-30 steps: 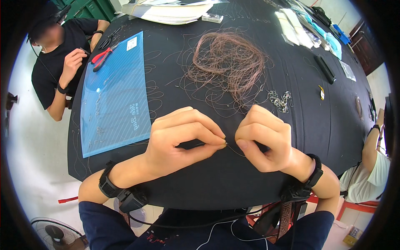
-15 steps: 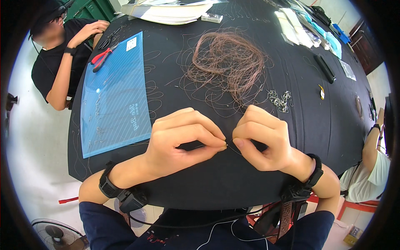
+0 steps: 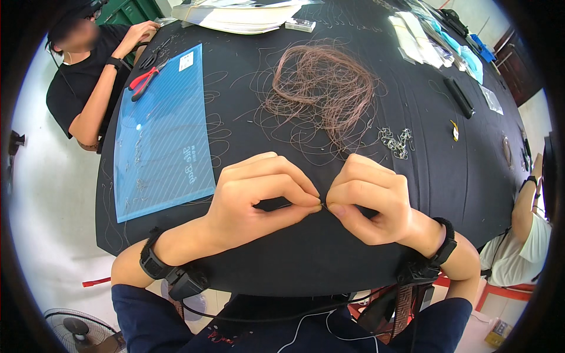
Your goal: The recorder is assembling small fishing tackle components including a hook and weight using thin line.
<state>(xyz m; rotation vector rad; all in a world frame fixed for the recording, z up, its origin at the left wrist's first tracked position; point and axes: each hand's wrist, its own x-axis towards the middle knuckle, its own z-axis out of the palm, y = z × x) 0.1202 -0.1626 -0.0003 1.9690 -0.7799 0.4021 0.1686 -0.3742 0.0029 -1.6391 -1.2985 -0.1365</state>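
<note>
My left hand (image 3: 262, 191) and my right hand (image 3: 374, 200) meet above the near part of the black-covered table, both closed in a pinch. A thin line (image 3: 323, 205) shows faintly between their fingertips. Any small piece at the left fingertips is too tiny to name. Beyond the hands lies a loose, tangled coil of brown line (image 3: 323, 94). A small heap of silvery wire pieces, perhaps hooks (image 3: 397, 143), sits just past my right hand.
To the left are a blue plastic file bag (image 3: 165, 135), red-handled pliers (image 3: 143, 83) and dark-handled pliers (image 3: 154, 56). Papers (image 3: 235, 16) lie at the back, a black case (image 3: 458, 97) to the right. Another person (image 3: 88, 82) sits left; a white-shirted person (image 3: 518, 247) is at right.
My right hand has shifted slightly left and its thumb tip is lower, nearer my left fingertips. The person at left has moved their arm slightly.
</note>
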